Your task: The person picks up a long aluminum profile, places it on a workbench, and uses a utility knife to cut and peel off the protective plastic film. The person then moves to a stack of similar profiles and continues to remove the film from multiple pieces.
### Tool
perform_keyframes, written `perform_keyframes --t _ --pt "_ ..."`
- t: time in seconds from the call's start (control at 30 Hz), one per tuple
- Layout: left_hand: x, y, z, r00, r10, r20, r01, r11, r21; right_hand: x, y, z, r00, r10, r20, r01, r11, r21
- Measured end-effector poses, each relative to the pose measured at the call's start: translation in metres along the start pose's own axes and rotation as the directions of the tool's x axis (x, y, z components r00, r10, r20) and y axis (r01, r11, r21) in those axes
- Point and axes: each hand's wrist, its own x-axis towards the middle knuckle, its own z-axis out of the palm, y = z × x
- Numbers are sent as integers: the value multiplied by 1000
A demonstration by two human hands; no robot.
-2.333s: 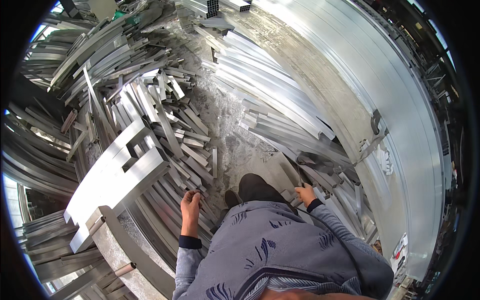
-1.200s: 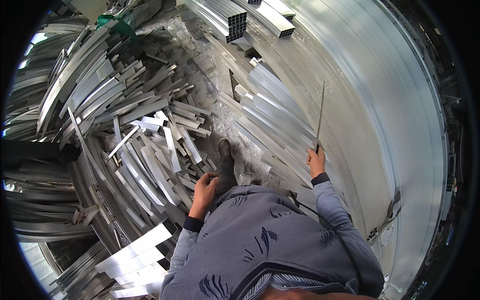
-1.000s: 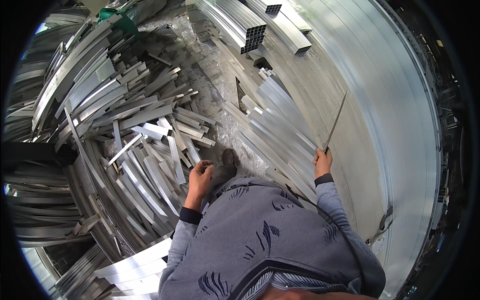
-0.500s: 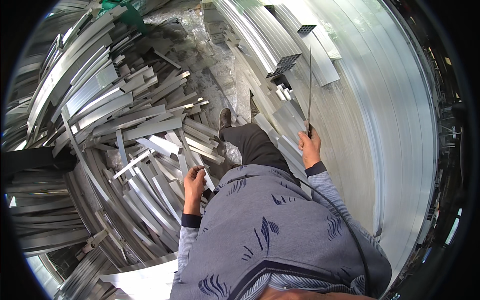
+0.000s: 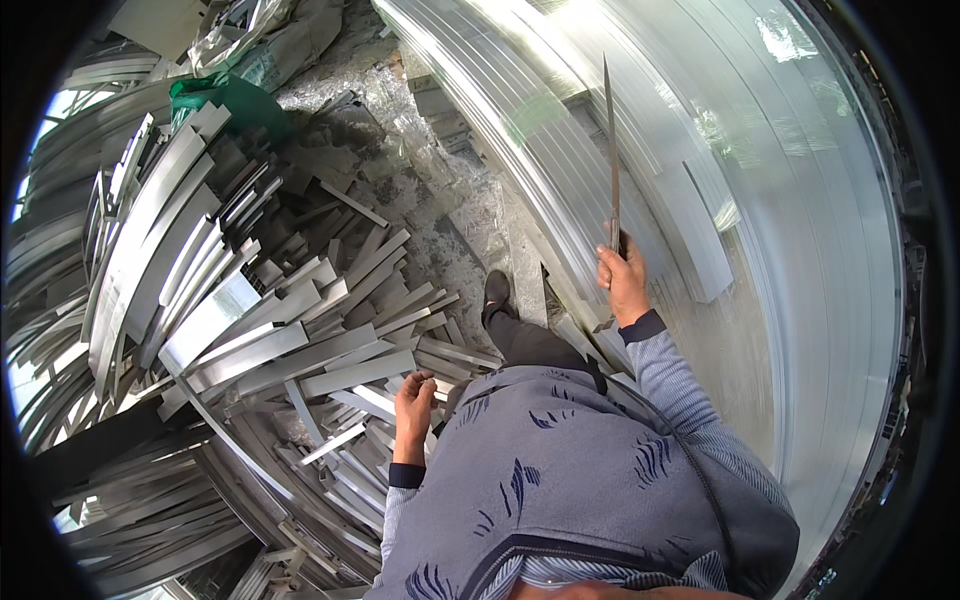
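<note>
My right hand (image 5: 625, 282) is closed round the lower end of a long, thin, pointed metal blade (image 5: 613, 150), which points up and away from me. It is held over the stacked ribbed aluminium profiles (image 5: 540, 135) on the right. My left hand (image 5: 411, 412) is lower and to the left, its fingers curled and the thumb pressed to them. Whatever it may hold does not show. Beside and beyond it lies a heap of loose aluminium offcuts (image 5: 345, 378).
Long pale metal sheets or profiles (image 5: 820, 250) run along my right side. At the far left lies a green bag (image 5: 235, 103) behind more metal lengths. A littered floor strip (image 5: 440, 215) lies ahead of my shoe (image 5: 497, 290). A dark cord (image 5: 690, 450) crosses my right side.
The view has shifted forward and left along the stack. My right hand still grips the blade, which now stands over the ribbed profiles. My left hand keeps its curled pose.
</note>
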Motion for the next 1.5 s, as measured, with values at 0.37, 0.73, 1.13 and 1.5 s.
perform_keyframes --t 0.37,0.73,1.13,1.5 --pt "212 187 13 994 61 90 -67 996 67 173 -241 -46 764 -488 -421 472 869 -151" --pt "477 387 35 891 158 426 -247 956 161 276 -338 -89 486 -528 -696 576 793 -199" --pt "629 521 -6 953 180 242 -261 894 364 347 -423 -145 262 -469 -843 422 842 -337" --pt "567 500 79 927 58 372 -257 818 514 474 -499 -248 236 -452 -861 424 844 -327"
